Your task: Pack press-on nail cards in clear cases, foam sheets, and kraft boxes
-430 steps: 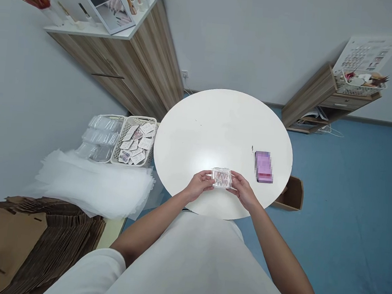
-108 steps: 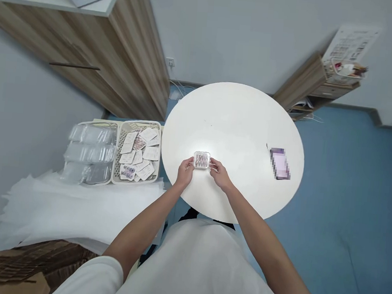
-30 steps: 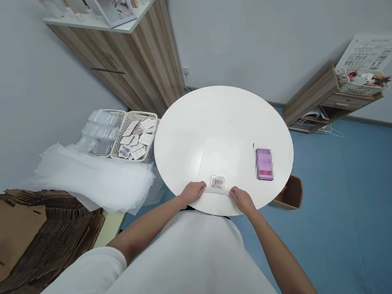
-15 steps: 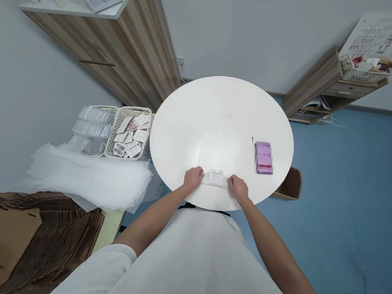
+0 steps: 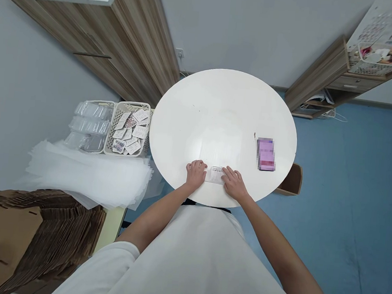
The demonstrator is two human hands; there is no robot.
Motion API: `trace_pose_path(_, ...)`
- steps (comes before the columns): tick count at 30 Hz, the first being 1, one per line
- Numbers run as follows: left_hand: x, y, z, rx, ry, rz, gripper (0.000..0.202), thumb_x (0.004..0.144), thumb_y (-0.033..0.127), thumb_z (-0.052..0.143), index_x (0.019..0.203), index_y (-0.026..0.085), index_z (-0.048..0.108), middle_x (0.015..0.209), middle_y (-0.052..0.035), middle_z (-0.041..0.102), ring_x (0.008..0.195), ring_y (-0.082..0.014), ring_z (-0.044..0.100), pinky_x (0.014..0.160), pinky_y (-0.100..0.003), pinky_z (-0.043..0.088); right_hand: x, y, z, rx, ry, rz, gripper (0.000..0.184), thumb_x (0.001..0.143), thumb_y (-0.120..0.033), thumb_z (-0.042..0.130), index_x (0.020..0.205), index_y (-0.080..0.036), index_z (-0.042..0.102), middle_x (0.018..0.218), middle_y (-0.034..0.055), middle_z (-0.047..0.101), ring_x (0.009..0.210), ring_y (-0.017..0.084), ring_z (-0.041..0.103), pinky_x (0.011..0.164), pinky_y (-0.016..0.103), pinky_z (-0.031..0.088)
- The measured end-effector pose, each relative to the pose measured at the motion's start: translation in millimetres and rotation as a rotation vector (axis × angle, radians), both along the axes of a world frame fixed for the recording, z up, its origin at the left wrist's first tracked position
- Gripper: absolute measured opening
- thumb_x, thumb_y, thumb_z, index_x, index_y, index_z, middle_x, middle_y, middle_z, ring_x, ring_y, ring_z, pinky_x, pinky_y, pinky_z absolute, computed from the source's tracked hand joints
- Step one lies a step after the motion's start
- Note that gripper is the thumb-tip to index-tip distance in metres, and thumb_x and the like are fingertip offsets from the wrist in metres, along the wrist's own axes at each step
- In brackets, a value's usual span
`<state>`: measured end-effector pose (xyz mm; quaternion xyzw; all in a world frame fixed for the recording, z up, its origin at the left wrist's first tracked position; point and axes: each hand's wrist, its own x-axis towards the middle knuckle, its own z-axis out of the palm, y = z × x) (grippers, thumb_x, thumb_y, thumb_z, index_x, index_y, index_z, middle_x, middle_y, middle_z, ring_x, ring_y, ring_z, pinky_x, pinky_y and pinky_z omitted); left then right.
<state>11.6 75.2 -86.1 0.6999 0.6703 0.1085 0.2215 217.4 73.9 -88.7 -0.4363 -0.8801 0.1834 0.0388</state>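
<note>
Near the front edge of the white oval table lies a small clear plastic pack (image 5: 217, 170), partly covered by a thin translucent white sheet (image 5: 216, 178) folded over it. My left hand (image 5: 196, 174) is at the left end of the sheet, fingers curled down and seeming to grip its edge. Over the right end rests my right hand (image 5: 234, 184), its fingers stretched out and lying flat on the pack and sheet. The fingers hide the sheet's two ends.
A pixelated purple object (image 5: 266, 154) lies on the table (image 5: 227, 104) to the right. At left stand a basket of printed cards (image 5: 129, 129), clear plastic packs (image 5: 91, 119), a stack of white sheets (image 5: 87, 174) and flat cardboard (image 5: 3, 235). A brown box (image 5: 291, 180) is beyond the right edge.
Both hands have turned from pinching the sheet's ends to lying lower over it. The right hand has shifted left onto the pack, and the sheet's visible width is shorter.
</note>
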Motion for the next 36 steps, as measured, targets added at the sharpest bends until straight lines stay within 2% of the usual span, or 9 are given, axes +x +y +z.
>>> trace_pose_path(3,0.6,-6.3,10.1,0.019,-0.021,-0.019,0.022,0.076,0.019,0.045,0.097,0.023,0.051,0.115,-0.008,0.047,0.112,-0.0273,0.036,0.091,-0.045,0.021,1.0,2.0,0.0,-0.023,0.023,0.023,0.02,0.077,-0.022,0.047,0.097,-0.019,0.053,0.135,0.0107,0.036,0.127,0.027,0.025,0.098,0.046,0.022)
trace_pose_path(5,2.2,-9.9,15.8,0.009,-0.026,-0.156,0.022,0.075,0.025,0.049,0.096,0.023,0.052,0.118,-0.0074,0.046,0.116,-0.0284,0.033,0.094,-0.047,0.017,1.4,3.6,-2.3,-0.035,0.042,0.022,0.023,0.075,-0.028,0.052,0.096,-0.017,0.053,0.135,0.0135,0.034,0.127,0.029,0.025,0.096,0.046,0.026)
trace_pose_path(8,5.1,-9.7,17.4,-0.008,-0.011,-0.381,0.026,0.07,0.033,0.057,0.094,0.024,0.053,0.125,-0.0068,0.042,0.121,-0.0299,0.029,0.098,-0.048,0.01,0.8,6.6,-6.9,-0.055,0.058,0.012,0.024,0.072,-0.025,0.056,0.094,-0.016,0.052,0.136,0.0162,0.031,0.125,0.031,0.028,0.092,0.045,0.032)
trace_pose_path(11,6.5,-4.0,10.8,-0.019,0.004,-0.461,0.035,0.065,0.033,0.063,0.097,0.024,0.051,0.131,-0.0076,0.037,0.124,-0.0293,0.026,0.1,-0.048,0.008,-1.7,9.5,-9.4,-0.073,0.045,0.024,0.025,0.071,-0.02,0.056,0.095,-0.016,0.051,0.134,0.0162,0.034,0.122,0.029,0.034,0.091,0.044,0.035)
trace_pose_path(16,6.4,4.6,2.0,-0.045,-0.039,-0.509,0.034,0.067,0.024,0.06,0.098,0.022,0.048,0.129,-0.009,0.04,0.119,-0.025,0.035,0.099,-0.042,0.018,-7.4,13.7,-5.1,-0.077,0.009,0.022,0.027,0.07,-0.016,0.052,0.097,-0.015,0.049,0.128,0.0165,0.04,0.117,0.027,0.039,0.091,0.043,0.036)
trace_pose_path(20,5.2,6.6,7.5,-0.019,-0.076,-0.517,0.032,0.066,0.025,0.057,0.097,0.02,0.048,0.123,-0.0111,0.045,0.109,-0.0264,0.043,0.092,-0.039,0.027,-8.3,13.9,6.9,-0.115,0.022,0.007,0.026,0.07,-0.021,0.051,0.095,-0.015,0.047,0.125,0.017,0.042,0.112,0.026,0.043,0.087,0.039,0.038)
trace_pose_path(23,2.0,3.1,15.3,-0.039,-0.092,-0.559,0.031,0.065,0.029,0.055,0.094,0.02,0.048,0.105,-0.0088,0.054,0.095,-0.0252,0.051,0.086,-0.037,0.032,-7.6,6.0,17.2,-0.18,0.035,0.018,0.026,0.07,-0.027,0.05,0.094,-0.017,0.046,0.106,0.0125,0.054,0.095,0.023,0.052,0.078,0.035,0.041)
trace_pose_path(27,-2.4,-9.2,22.5,-0.063,-0.091,-0.63,0.026,0.065,0.03,0.053,0.089,0.02,0.048,0.084,-0.004,0.057,0.08,-0.0215,0.054,0.084,-0.037,0.031,-8.2,-14.0,24.8,-0.223,0.041,0.014,0.023,0.073,-0.029,0.046,0.093,-0.017,0.044,0.083,0.005,0.058,0.076,0.019,0.053,0.071,0.032,0.038)
trace_pose_path(36,-0.3,-16.9,27.3,-0.07,0.037,-0.628,0.022,0.073,0.03,0.045,0.093,0.021,0.046,0.085,-0.0019,0.058,0.087,-0.0197,0.052,0.096,-0.044,0.018,-9.5,-21.5,26.4,-0.215,0.093,-0.028,0.018,0.078,-0.027,0.041,0.093,-0.019,0.045,0.092,0.0053,0.055,0.085,0.019,0.05,0.075,0.032,0.036)
